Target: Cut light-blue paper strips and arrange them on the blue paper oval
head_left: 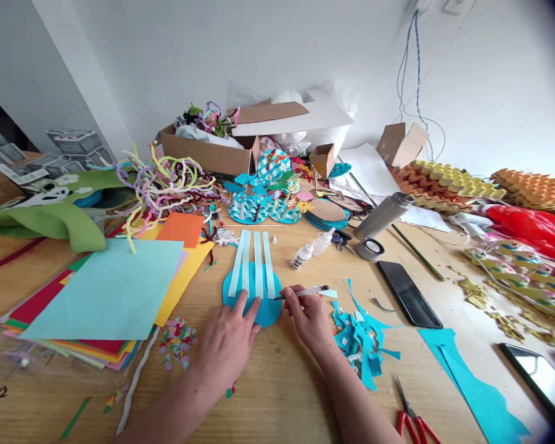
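A blue paper circle (271,313) lies on the table in front of me. Several pale blue paper strips (258,259) lie side by side on it, their far ends reaching past its edge. My left hand (229,339) rests flat with fingers stretched out, its fingertips on the circle near the strips' lower ends. A grey pen (308,292) with a dark end is gripped in my right hand (309,317). Its tip is at the circle's right edge, close to the rightmost strip. Two white glue bottles (301,255) stand just beyond.
Coloured paper sheets (106,290) are stacked at left, below a tangle of pipe cleaners (166,185). Blue paper scraps (361,339), red-handled scissors (411,419) and a phone (409,293) lie at right. A steel flask (383,216) and finished paper crafts (268,191) are farther back.
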The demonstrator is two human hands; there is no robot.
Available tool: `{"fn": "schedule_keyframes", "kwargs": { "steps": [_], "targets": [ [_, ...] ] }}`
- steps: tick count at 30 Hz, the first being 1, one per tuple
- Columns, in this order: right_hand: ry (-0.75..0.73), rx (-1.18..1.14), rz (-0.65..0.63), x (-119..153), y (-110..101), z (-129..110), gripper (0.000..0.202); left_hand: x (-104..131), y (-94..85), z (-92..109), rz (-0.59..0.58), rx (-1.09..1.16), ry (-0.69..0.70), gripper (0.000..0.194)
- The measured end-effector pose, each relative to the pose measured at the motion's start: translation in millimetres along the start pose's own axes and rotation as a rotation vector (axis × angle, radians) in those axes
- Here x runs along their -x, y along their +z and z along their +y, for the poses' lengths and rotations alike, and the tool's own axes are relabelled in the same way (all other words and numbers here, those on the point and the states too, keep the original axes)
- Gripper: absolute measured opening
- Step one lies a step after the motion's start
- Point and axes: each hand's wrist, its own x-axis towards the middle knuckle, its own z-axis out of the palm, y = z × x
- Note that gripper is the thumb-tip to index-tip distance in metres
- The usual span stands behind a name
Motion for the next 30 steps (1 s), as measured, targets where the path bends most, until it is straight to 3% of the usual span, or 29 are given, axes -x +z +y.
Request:
{"fn": "schedule_keyframes", "kwargs": {
  "steps": [11, 30],
  "targets": [
    [-0.114, 0.112, 0.017, -0.3, 1.9, -7.7, 0.042, -0.3, -1.2, 0.6, -0.008, -0.015, 0.005, 0.044],
    [-0.116, 0.119, -0.005, 0.0, 3.4, -3.2, 0.032, -0.6, -1.7, 0.1, -0.027, -0.012, -0.001, 0.045]
  ]
}}
